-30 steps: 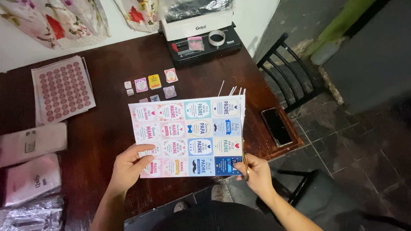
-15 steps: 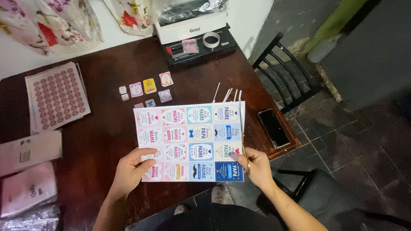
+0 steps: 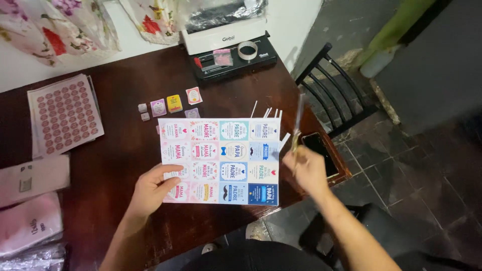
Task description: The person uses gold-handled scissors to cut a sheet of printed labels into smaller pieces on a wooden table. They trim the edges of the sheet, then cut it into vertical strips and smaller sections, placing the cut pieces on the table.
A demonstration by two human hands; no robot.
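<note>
Thin printed sheet of pink and blue square labels (image 3: 219, 160) — light, floppy; left hand (image 3: 150, 190) fingers pinch its lower-left edge. Right hand (image 3: 307, 169) is blurred — seemingly clenched on slim scissors (image 3: 298, 125).

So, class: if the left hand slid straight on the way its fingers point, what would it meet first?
The left hand already touches the printed label sheet; its fingers point right across it, so it would probably meet more of the sheet first.

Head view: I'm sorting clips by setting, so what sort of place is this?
Probably a home craft table. A wooden table carries a printed label sheet, a round-sticker sheet, a tape roll and a white machine; a tiled floor lies beside it.
</note>
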